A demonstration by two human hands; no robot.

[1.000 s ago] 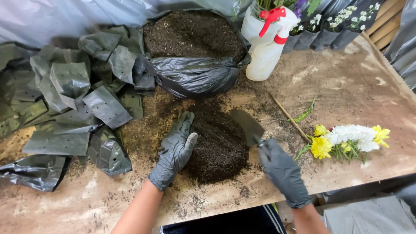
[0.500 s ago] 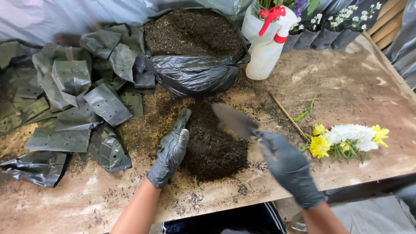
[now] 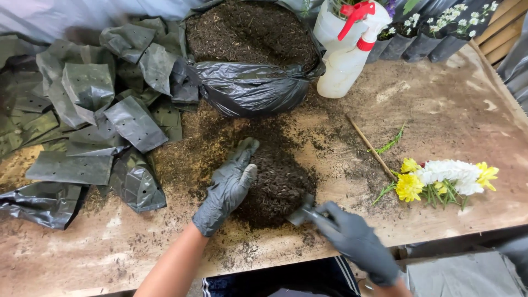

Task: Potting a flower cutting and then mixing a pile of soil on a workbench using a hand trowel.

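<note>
Grey-green plastic grow bags [image 3: 93, 121], flat and punched with small holes, lay piled in the upper left of the frame on a worn wooden table [image 3: 451, 110]. One crumpled black bag [image 3: 41, 203] lay at the lower left edge of that pile. In the upper middle stood a big black sack [image 3: 247, 88], open at the top and full of dark soil.

Just below the sack, in the middle of the frame, was a loose mound of soil [image 3: 278, 181] on the table. The left hand [image 3: 228, 187], in a grey glove, was open with the fingers together, and its palm pressed against the left side of the mound. The right hand [image 3: 355, 239], also in a grey glove, was at the lower middle right, closed around the handle of a small trowel [image 3: 302, 212]. The blade of the trowel touched the lower right edge of the mound, near the front edge of the table.

In the upper right of the middle stood a white spray bottle [image 3: 344, 60] with a red trigger. Right of it, dark small pots with white flowers [image 3: 434, 33] stood in a row. A thin wooden stick [image 3: 371, 147] lay slanted on the table, and at the right a bunch of yellow and white flowers [image 3: 448, 176] lay well apart from the mound.
</note>
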